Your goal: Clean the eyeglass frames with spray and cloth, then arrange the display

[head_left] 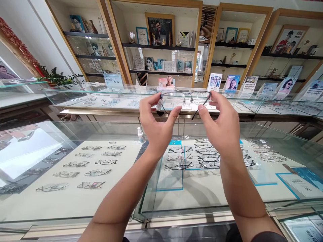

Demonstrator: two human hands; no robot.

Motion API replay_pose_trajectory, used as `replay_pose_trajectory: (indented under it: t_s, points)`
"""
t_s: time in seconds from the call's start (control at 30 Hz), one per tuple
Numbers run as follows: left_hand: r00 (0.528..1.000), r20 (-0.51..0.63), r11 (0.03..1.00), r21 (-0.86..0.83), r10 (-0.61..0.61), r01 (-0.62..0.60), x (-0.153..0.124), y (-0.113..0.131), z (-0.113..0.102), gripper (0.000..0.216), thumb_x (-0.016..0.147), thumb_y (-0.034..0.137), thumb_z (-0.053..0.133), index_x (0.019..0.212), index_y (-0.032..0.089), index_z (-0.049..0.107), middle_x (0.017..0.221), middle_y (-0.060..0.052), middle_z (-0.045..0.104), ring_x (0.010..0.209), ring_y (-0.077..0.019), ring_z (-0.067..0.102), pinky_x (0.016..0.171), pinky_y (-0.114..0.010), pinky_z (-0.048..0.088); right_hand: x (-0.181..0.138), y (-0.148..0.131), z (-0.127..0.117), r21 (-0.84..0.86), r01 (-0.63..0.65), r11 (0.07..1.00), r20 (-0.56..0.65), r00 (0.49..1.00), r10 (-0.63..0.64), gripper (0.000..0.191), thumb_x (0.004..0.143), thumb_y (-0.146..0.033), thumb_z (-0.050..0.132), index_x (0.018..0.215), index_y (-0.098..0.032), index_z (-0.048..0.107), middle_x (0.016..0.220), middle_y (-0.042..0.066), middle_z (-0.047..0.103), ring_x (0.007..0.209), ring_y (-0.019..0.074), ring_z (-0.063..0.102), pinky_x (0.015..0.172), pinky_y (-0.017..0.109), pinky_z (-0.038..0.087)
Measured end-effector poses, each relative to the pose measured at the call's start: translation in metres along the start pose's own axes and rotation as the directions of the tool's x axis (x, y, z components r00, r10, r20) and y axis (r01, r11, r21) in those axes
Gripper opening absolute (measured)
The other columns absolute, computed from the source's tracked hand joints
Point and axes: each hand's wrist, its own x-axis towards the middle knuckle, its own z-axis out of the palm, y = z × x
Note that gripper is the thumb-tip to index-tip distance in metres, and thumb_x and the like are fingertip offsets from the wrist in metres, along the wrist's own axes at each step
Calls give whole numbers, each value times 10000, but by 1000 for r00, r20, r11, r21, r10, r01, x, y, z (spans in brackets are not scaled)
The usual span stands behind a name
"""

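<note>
"HOYA" on the framed poster (pixel 160 29)

The fingers of the left hand (pixel 158 126) and right hand (pixel 223 124) cover the outer ends of the held eyeglasses (pixel 186 97), and a pale bit (pixel 159 104) by the left fingers is too small to identify. The right forearm (pixel 236 181) hides part of the rows of frames (pixel 208 158) behind it. The bottom edge cuts off both arms and a dark sleeve (pixel 268 236). Print on the spray bottle (pixel 141 135) is too small to read. The left edge crops a poster (pixel 6 71).
</note>
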Motion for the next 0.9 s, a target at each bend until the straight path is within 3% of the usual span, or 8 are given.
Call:
replay_pose_trajectory:
  t_s: [0.4, 0.63, 0.9]
  points:
    - [984, 157, 994, -49, -88, 97, 16, -11, -10, 554, 850, 601, 876, 1275, 286, 709, 1277, -72, 764, 1208, -263, 717, 988, -413, 598, 2, -2, -2, -21, -7, 1000, -18, 1000, 6, 410, 986, -422, 685, 1372, -292, 642, 1334, 111, 739, 1258, 338, 705, 1096, 605, 555]
    - [978, 184, 992, -69, -94, 108, 23, -17, -13, 587, 845, 621, 872, 1303, 289, 715, 1328, -87, 767, 1208, -268, 734, 1035, -439, 617, 0, -3, -2, -4, 40, 999, -21, 999, -40, 349, 1003, -376, 664, 1343, -298, 662, 1320, 95, 768, 1232, 312, 733, 1066, 573, 591]
    - [976, 199, 993, -67, -87, 102, 23, -19, -14, 552, 864, 613, 858, 1296, 299, 717, 1322, -91, 770, 1188, -266, 740, 990, -428, 636, 1, -2, -2, 6, 40, 999, -29, 999, -40, 354, 995, -374, 675, 1341, -301, 671, 1322, 91, 771, 1224, 309, 739, 1071, 569, 589]
